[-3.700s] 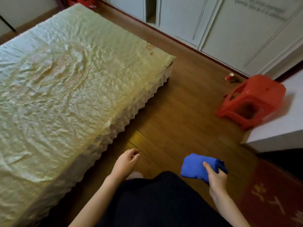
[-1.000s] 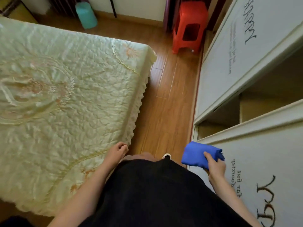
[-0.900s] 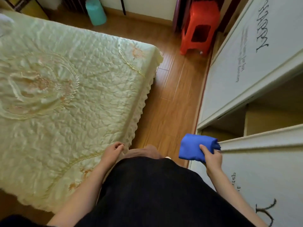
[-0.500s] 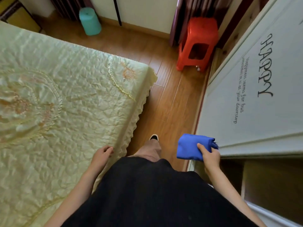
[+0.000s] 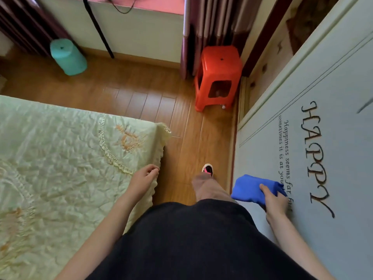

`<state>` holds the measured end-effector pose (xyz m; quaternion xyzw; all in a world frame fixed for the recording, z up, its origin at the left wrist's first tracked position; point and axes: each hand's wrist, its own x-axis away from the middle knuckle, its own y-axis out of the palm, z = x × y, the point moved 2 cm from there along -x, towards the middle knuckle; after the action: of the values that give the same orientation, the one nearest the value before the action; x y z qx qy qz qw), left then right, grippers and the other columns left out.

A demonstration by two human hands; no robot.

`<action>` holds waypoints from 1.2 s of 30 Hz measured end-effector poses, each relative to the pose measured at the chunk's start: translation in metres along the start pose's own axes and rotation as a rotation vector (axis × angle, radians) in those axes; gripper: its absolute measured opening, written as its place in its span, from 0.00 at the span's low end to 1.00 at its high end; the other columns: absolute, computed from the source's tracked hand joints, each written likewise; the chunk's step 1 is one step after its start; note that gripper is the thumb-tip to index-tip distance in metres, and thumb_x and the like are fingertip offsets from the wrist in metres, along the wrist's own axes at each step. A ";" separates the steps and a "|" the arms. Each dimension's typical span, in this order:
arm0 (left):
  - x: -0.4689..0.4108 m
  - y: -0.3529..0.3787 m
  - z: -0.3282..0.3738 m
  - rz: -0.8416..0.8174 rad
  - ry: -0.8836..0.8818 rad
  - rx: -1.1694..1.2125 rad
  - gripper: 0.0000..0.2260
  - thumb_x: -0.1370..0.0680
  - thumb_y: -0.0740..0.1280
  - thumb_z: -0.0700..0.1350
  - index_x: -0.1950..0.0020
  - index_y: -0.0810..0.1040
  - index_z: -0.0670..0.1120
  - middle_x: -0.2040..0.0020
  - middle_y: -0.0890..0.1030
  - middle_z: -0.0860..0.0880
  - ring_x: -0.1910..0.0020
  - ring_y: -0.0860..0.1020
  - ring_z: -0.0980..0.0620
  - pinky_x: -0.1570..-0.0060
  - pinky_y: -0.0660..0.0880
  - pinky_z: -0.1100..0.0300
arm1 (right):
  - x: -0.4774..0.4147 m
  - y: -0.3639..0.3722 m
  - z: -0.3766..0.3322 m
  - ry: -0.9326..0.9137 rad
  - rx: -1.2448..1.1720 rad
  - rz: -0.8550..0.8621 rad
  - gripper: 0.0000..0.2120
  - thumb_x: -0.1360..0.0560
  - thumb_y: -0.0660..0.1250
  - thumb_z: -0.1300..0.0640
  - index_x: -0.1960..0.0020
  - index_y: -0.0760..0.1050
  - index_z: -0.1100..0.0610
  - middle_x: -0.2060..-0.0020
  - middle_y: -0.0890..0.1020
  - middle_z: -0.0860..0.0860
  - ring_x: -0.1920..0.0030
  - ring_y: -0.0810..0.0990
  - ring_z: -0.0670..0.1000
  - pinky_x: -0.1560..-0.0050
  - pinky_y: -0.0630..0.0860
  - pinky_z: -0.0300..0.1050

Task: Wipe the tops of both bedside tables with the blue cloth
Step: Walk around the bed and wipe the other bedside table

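A folded blue cloth (image 5: 252, 188) hangs at waist height on my right, and my right hand (image 5: 273, 203) is closed on its near edge. My left hand (image 5: 143, 179) swings loose by the bed's corner with its fingers lightly curled and nothing in it. I stand in the narrow aisle between the bed (image 5: 60, 158) and the wardrobe, one shoe (image 5: 207, 169) stepping forward. No bedside table is in view.
A pale wardrobe door (image 5: 302, 138) lettered "HAPPY" runs along the right. An orange plastic stool (image 5: 219, 75) stands ahead by the curtain (image 5: 212, 23). A teal upturned bin (image 5: 67, 57) sits at the far left by the wall. Wooden floor (image 5: 131, 93) stretches past the bed's foot.
I have walked forward along the aisle past the open wardrobe gap; the stool and far wall are closer. The cloth stays in my right hand and my left hand stays free.
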<state>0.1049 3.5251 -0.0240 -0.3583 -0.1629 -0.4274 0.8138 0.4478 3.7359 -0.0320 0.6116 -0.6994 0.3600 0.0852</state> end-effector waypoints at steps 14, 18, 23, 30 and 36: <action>-0.174 -0.033 0.087 0.292 -0.370 0.289 0.08 0.19 0.61 0.41 0.51 0.80 0.42 0.55 0.82 0.43 0.58 0.78 0.47 0.55 0.73 0.54 | -0.149 0.264 -0.271 -0.261 0.264 -0.442 0.11 0.27 0.71 0.59 0.47 0.79 0.61 0.52 0.83 0.56 0.50 0.81 0.56 0.47 0.78 0.51; -0.211 -0.048 0.099 0.394 -0.438 0.404 0.08 0.19 0.61 0.42 0.51 0.79 0.43 0.56 0.82 0.44 0.57 0.78 0.46 0.58 0.73 0.56 | -0.166 0.338 -0.328 -0.305 0.330 -0.557 0.06 0.27 0.71 0.60 0.51 0.80 0.60 0.57 0.82 0.53 0.54 0.81 0.54 0.52 0.74 0.45; -0.287 -0.081 0.113 0.408 -0.480 0.475 0.08 0.19 0.61 0.45 0.50 0.80 0.45 0.54 0.82 0.44 0.52 0.80 0.42 0.57 0.73 0.56 | -0.196 0.429 -0.384 -0.341 0.427 -0.596 0.05 0.27 0.70 0.61 0.52 0.79 0.62 0.59 0.81 0.53 0.56 0.79 0.53 0.57 0.73 0.41; -0.415 -0.189 0.180 0.427 -0.357 0.477 0.07 0.22 0.62 0.49 0.55 0.80 0.55 0.54 0.83 0.49 0.52 0.80 0.47 0.48 0.75 0.52 | -0.224 0.548 -0.475 -0.352 0.468 -0.403 0.12 0.27 0.71 0.60 0.47 0.78 0.65 0.53 0.79 0.57 0.51 0.78 0.55 0.50 0.72 0.47; -0.485 -0.282 0.220 0.488 -0.306 0.482 0.07 0.23 0.62 0.51 0.55 0.80 0.54 0.55 0.83 0.50 0.52 0.80 0.47 0.49 0.76 0.49 | -0.226 0.659 -0.553 -0.393 0.591 -0.381 0.21 0.28 0.72 0.56 0.43 0.77 0.71 0.43 0.80 0.65 0.43 0.80 0.61 0.42 0.73 0.54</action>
<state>-0.3969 3.8584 -0.0245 -0.2445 -0.2882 -0.1119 0.9190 -0.2807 4.2463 -0.0196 0.7856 -0.4430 0.3996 -0.1643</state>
